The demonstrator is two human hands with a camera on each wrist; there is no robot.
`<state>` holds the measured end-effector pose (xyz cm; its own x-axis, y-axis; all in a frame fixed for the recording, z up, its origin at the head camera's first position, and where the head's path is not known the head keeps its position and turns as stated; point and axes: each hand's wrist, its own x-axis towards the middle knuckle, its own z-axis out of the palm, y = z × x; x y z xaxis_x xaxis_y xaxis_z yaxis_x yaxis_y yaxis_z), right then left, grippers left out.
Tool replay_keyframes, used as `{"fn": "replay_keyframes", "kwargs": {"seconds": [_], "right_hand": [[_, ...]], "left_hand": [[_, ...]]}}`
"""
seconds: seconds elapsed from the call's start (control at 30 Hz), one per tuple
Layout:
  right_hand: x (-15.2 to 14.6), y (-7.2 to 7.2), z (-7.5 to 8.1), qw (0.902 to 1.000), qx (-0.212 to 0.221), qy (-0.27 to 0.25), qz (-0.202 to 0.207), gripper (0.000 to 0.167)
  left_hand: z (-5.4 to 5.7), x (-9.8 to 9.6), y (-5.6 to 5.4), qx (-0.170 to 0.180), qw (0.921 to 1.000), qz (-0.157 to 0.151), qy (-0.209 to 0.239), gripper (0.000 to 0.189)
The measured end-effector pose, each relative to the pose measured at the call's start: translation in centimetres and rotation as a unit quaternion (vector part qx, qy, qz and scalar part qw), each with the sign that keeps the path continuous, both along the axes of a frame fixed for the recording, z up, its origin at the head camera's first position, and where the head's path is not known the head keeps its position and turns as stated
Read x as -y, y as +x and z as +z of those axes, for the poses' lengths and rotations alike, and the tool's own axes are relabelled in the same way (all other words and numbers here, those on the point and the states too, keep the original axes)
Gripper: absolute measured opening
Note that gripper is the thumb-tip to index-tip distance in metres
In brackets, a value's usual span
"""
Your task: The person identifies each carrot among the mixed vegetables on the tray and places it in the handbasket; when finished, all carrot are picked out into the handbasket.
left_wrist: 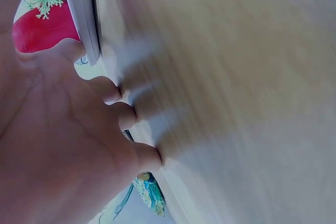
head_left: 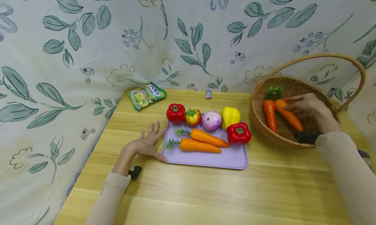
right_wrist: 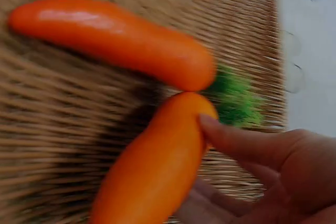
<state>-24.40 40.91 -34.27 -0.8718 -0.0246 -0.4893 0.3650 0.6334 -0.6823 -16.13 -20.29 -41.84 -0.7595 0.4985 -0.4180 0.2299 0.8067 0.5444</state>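
My right hand (head_left: 312,109) reaches into a wicker basket (head_left: 296,84) and pinches an orange carrot (right_wrist: 152,166) near its leafy end, thumb on one side and fingers behind. Beside it in the basket lies a redder carrot (head_left: 270,115), touching it at the top in the right wrist view. My left hand (head_left: 148,143) is spread at the left edge of a lilac tray (head_left: 205,160), its thumb at the near corner and other fingertips on the table. On the tray lie two carrots (head_left: 200,145), a red bell pepper (head_left: 239,133), a yellow pepper (head_left: 230,116) and an onion (head_left: 211,120).
Another red pepper (head_left: 176,113) and a red-yellow tomato (head_left: 193,117) sit along the tray's far edge. A green snack bag (head_left: 147,96) lies at the table's back left, a small purple packet (head_left: 208,94) at the back. The basket's tall handle (head_left: 320,56) arches above it.
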Motion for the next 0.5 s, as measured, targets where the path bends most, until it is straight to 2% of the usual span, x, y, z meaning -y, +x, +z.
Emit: {"fn": "replay_keyframes", "kwargs": {"seconds": [0.2,0.37,0.5], "right_hand": [[1.1,0.3,-1.5,0.9979,-0.024,-0.049,-0.035,0.073],[1.2,0.7,-2.2,0.9965,-0.05,-0.037,-0.056,0.076],[1.0,0.9,-2.3,0.9967,-0.044,-0.041,-0.055,0.074]], "left_hand": [[0.0,0.1,0.1,0.003,1.0,0.002,-0.002,0.135],[0.1,0.1,0.1,0.004,1.0,0.002,0.0,0.135],[0.1,-0.1,0.1,0.004,1.0,0.0,0.003,0.135]]}}
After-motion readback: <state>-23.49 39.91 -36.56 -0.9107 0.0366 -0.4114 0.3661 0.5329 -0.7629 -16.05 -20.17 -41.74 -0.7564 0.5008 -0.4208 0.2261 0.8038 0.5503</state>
